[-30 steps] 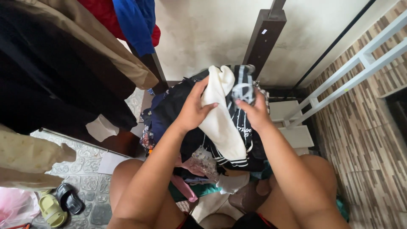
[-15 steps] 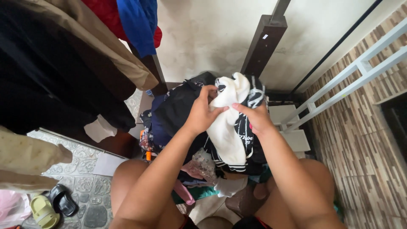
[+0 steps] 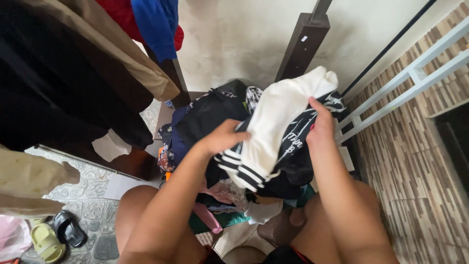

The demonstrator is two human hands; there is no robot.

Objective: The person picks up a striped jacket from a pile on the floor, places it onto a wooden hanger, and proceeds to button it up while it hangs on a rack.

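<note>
White-and-black striped garment (image 3: pixel 273 132) sits gripped in my left hand (image 3: pixel 222 139) and right hand (image 3: pixel 320 129), fingers closed on it, unfolded, above an unsorted clothes pile (image 3: pixel 215 117).

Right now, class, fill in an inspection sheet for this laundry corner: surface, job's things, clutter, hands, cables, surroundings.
Surface: patterned tile floor.
Job's things: white garment with striped cuff, over a black printed garment.
Clutter: clothes pile; sandals.
Hands: left hand and right hand both grip the garments.
Cables: nothing seen.
Surroundings: hanging clothes, wall, white rail.
</note>
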